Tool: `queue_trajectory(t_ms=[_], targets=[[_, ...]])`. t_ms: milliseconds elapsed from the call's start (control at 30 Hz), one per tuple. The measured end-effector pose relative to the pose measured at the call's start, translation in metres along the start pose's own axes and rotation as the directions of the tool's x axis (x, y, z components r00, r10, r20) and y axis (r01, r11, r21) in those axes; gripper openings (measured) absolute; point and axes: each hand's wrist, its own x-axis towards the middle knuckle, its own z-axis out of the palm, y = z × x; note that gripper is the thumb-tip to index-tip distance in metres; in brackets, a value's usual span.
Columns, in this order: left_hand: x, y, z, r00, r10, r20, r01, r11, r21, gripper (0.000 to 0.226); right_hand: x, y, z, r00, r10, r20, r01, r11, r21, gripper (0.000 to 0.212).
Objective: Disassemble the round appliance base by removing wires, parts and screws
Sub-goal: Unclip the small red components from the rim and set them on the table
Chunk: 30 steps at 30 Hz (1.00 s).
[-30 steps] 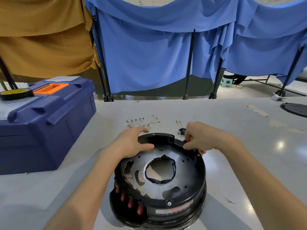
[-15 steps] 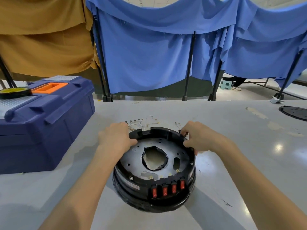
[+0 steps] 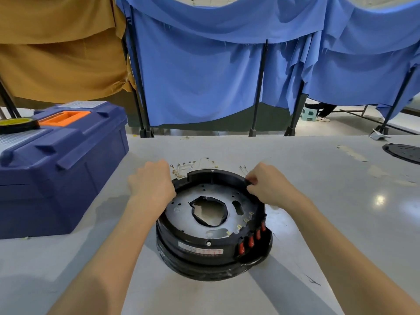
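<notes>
The round black appliance base point(image 3: 204, 248) lies on the grey table, its metal plate with a ragged centre hole facing up. Several red rocker switches point(image 3: 251, 241) sit on its front right side. My left hand point(image 3: 151, 185) grips the rim at the far left. My right hand point(image 3: 266, 185) grips the rim at the far right, fingers curled over the edge. Loose wires with small terminals point(image 3: 193, 165) lie on the table just behind the base.
A dark blue toolbox point(image 3: 61, 160) with an orange handle stands at the left, a tape roll point(image 3: 17, 123) on its lid. A black round plate point(image 3: 403, 152) lies at the far right edge. Blue and tan curtains on stands hang behind the table point(image 3: 318, 201).
The base has been turned counter-clockwise between my hands: the red switches went from the front left, past the front, to the front right. Both hands shifted along the rim.
</notes>
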Motion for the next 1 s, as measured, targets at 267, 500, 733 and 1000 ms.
queue_trajectory(t_ms=[267, 500, 733, 1000], targets=[[-0.005, 0.007, 0.014, 0.979, 0.205, -0.019, -0.205, 0.978, -0.035, 0.052, -0.003, 0.002, 0.006, 0.994, 0.027, -0.101, -0.002, 0.971, 0.239, 0.044], [-0.007, 0.008, 0.002, 0.986, 0.163, 0.019, -0.164, 0.983, 0.085, 0.049, 0.003, 0.006, 0.004, 0.994, -0.052, -0.091, 0.067, 0.983, 0.172, 0.026], [-0.011, 0.028, -0.014, 0.995, 0.089, 0.052, -0.096, 0.981, 0.166, 0.029, 0.007, 0.014, 0.009, 0.996, -0.08, -0.026, 0.082, 0.875, 0.476, 0.029], [-0.003, 0.023, 0.016, 0.965, 0.25, 0.082, -0.258, 0.96, 0.112, 0.044, 0.004, 0.017, 0.005, 0.994, -0.106, -0.022, 0.108, 0.936, 0.335, 0.019]])
